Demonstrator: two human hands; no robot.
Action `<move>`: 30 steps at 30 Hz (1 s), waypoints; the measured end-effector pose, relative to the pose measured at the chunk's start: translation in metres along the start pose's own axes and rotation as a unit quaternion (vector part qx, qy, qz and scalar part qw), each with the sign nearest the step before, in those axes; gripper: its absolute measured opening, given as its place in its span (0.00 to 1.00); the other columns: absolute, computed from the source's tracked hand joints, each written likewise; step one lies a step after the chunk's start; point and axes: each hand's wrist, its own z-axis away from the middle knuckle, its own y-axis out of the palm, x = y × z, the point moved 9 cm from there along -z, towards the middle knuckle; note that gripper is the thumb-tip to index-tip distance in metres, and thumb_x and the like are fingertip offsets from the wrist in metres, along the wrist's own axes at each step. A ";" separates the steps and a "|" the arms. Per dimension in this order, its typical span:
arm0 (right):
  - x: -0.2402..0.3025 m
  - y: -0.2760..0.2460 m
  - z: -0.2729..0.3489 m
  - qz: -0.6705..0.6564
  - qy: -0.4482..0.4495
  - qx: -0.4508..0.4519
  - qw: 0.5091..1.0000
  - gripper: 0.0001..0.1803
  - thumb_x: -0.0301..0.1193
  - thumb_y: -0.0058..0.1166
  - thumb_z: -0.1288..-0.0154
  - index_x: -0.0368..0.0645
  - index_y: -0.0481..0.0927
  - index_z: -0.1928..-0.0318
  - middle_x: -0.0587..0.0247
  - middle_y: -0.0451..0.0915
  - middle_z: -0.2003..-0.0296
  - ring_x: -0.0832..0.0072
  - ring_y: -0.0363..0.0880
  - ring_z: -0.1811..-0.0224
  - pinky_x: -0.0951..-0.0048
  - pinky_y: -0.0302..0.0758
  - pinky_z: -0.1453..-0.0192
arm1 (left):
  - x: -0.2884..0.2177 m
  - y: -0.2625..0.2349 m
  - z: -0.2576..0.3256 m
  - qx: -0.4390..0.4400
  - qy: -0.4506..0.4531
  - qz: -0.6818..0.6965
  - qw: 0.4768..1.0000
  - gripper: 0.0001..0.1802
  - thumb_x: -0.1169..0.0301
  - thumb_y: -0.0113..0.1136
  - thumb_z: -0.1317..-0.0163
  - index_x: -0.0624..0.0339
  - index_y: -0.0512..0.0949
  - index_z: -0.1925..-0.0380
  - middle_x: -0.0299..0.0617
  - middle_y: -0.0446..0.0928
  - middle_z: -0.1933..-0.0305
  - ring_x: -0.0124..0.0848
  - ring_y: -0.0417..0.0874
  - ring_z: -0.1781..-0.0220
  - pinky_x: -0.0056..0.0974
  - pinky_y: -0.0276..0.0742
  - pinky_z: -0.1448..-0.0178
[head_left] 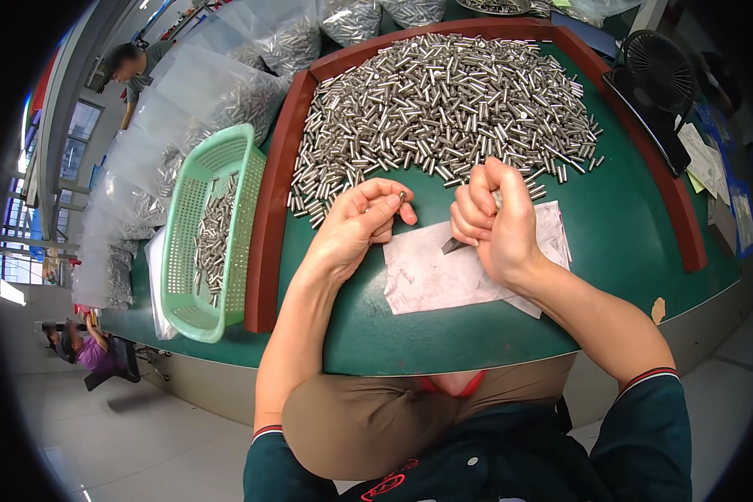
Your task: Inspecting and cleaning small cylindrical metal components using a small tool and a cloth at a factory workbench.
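My left hand (358, 219) pinches a small metal pin (402, 197) between thumb and forefinger, just in front of the heap. Closed in a fist, my right hand (498, 219) grips a hand tool whose dark, flat tip (453, 246) sticks out below the fingers; the rest of the tool is mostly covered, so its exact kind does not show. Beneath both hands lies a smudged whitish cloth (431, 280) on the green tabletop (360, 339). A large heap of short steel pins (452, 100) spreads behind my hands.
Dark red wooden rails (274, 201) border the work area. Left of them stands a pale green plastic basket (172, 276) with pins inside. Clear bags of pins (238, 92) line the left and back. A black fan (659, 69) stands at far right. Two people are in the left background.
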 end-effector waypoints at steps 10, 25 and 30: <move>0.000 0.000 -0.001 0.002 -0.002 -0.003 1.000 0.20 0.37 0.30 0.38 0.47 0.52 0.86 0.72 0.49 0.92 0.84 0.43 0.91 0.79 0.44 0.87 | -0.003 -0.021 0.001 -0.057 -0.002 0.223 0.973 0.11 0.64 0.45 0.37 0.61 0.69 0.70 0.42 0.71 0.73 0.22 0.64 0.77 0.24 0.59 0.76; 0.000 0.001 -0.001 0.002 -0.003 -0.001 1.000 0.20 0.38 0.30 0.37 0.47 0.53 0.86 0.72 0.50 0.92 0.84 0.43 0.91 0.79 0.46 0.87 | -0.057 -0.019 0.006 -0.299 0.242 -0.616 0.687 0.07 0.72 0.60 0.52 0.62 0.76 0.73 0.43 0.64 0.91 0.37 0.65 0.89 0.39 0.61 0.80; 0.000 0.000 -0.001 0.003 -0.002 -0.003 1.000 0.20 0.38 0.29 0.37 0.47 0.53 0.86 0.72 0.50 0.93 0.84 0.43 0.91 0.79 0.46 0.87 | -0.050 -0.021 0.008 -0.245 0.187 -0.478 0.823 0.10 0.68 0.59 0.48 0.65 0.73 0.77 0.39 0.67 0.90 0.29 0.67 0.88 0.34 0.63 0.80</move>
